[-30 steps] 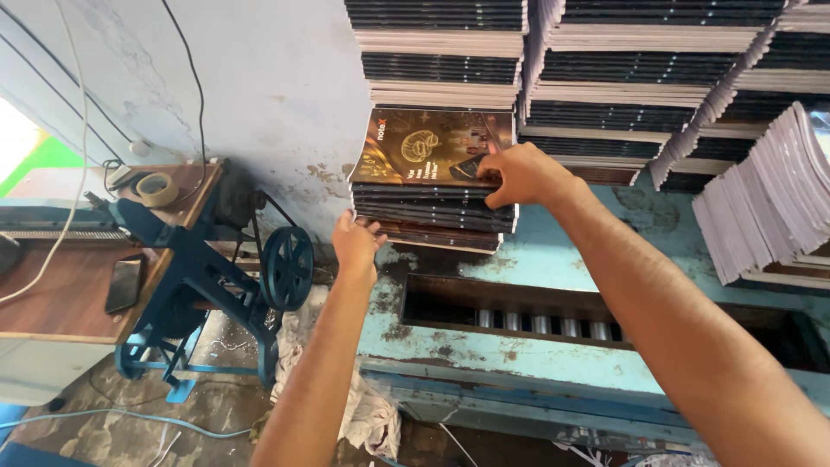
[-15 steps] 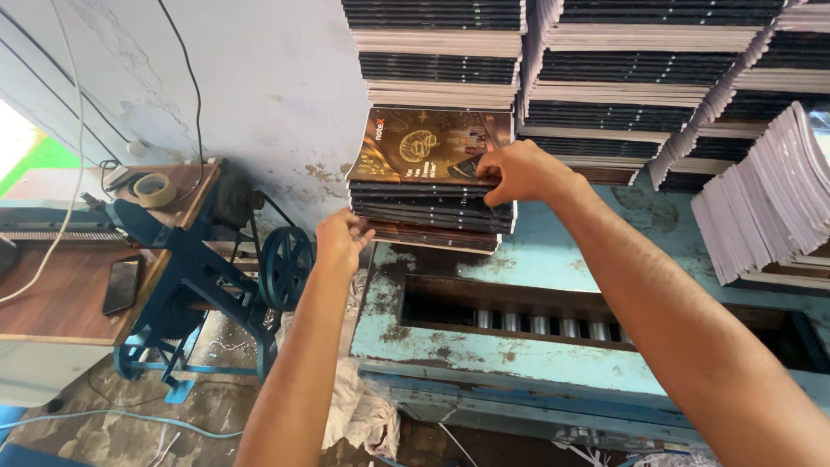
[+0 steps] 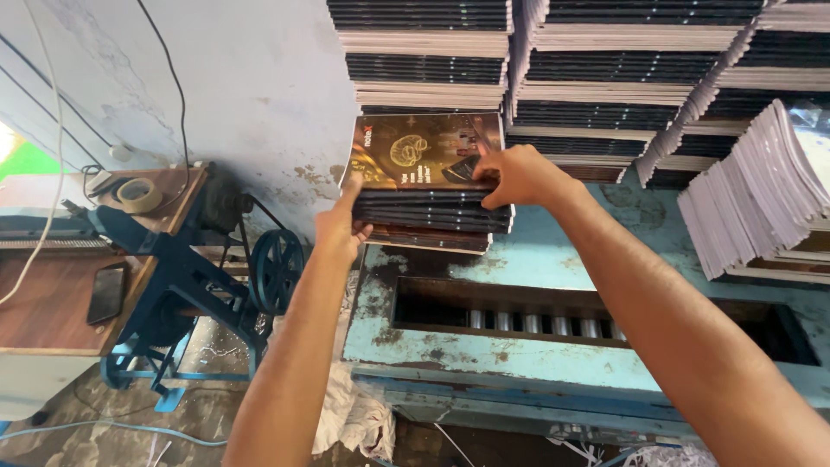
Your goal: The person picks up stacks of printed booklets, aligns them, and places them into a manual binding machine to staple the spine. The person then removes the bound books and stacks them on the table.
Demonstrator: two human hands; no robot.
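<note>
Both hands are on the booklet stack [image 3: 428,195], a short pile with a dark, gold-printed cover on top, sitting at the near-left corner of the blue tabletop [image 3: 553,251]. The left hand [image 3: 340,227] comes up against the stack's left edge, fingers pressed to the side and thumb reaching toward the cover's corner, its grip closed on that edge. The right hand [image 3: 517,175] lies on the right part of the top cover, fingers spread flat and thumb down over the front edges, its grip clamped on the upper booklets. The stack sits between the two hands. Behind it rise tall piles [image 3: 553,60] of the same booklets. A slot with metal rollers [image 3: 527,323] opens just below. At left stands a blue wheeled machine [image 3: 203,268].
</note>
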